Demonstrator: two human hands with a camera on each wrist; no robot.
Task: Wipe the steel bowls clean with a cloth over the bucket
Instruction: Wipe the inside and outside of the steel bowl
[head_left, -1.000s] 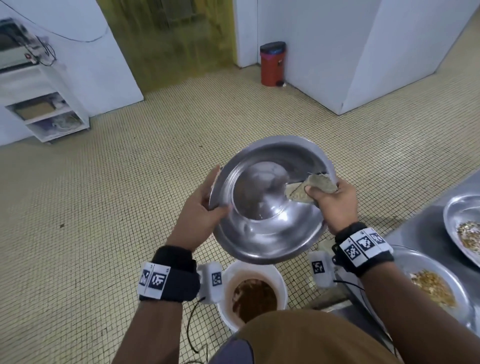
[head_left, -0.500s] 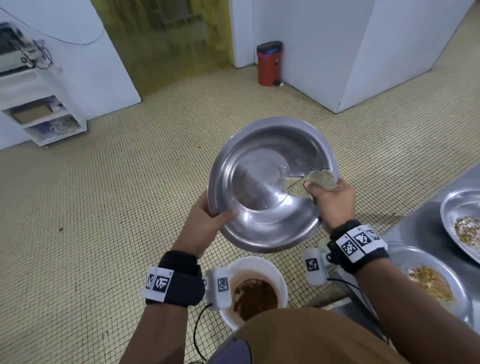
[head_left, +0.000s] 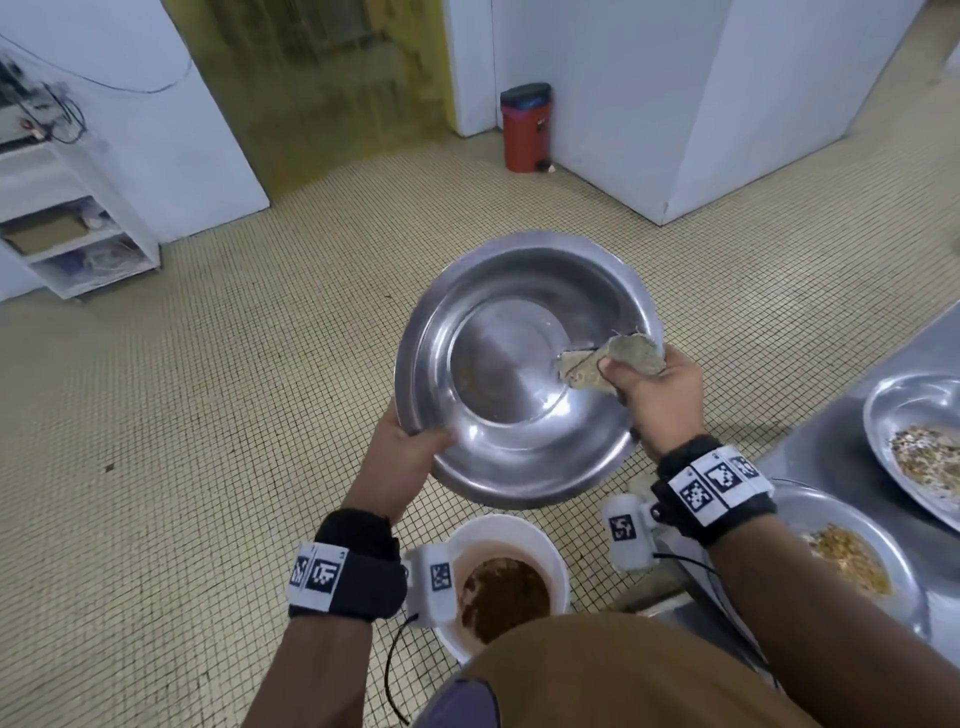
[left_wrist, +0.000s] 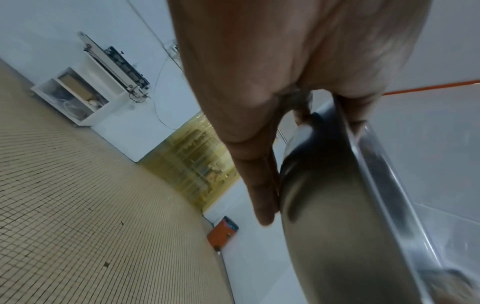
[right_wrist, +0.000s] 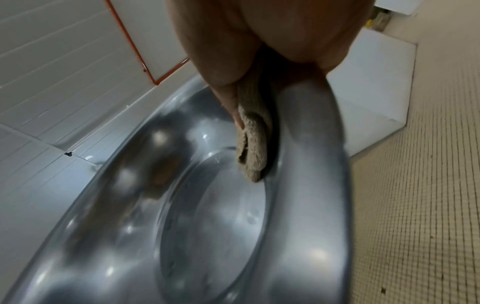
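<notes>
A large steel bowl (head_left: 519, 364) is held tilted toward me, above the floor and just beyond a white bucket (head_left: 558, 558) of brown slop. My left hand (head_left: 402, 467) grips its lower left rim, thumb inside and fingers behind the wall (left_wrist: 337, 226). My right hand (head_left: 657, 395) grips a folded beige cloth (head_left: 602, 361) and presses it against the bowl's inner right wall; in the right wrist view the cloth (right_wrist: 253, 148) lies against the steel bowl (right_wrist: 207, 226). A faint smear shows on the bowl's bottom left.
A steel counter (head_left: 841, 431) at the right carries two more steel bowls (head_left: 883, 410) (head_left: 810, 512) with food scraps. A red pedal bin (head_left: 524, 127) stands by the far wall, a white shelf unit (head_left: 78, 228) at the left. Tiled floor (head_left: 208, 415) spreads around.
The bowl has tipped a little further up and toward me. The right hand with the cloth has stayed at the right rim, shifting slightly down the inner wall.
</notes>
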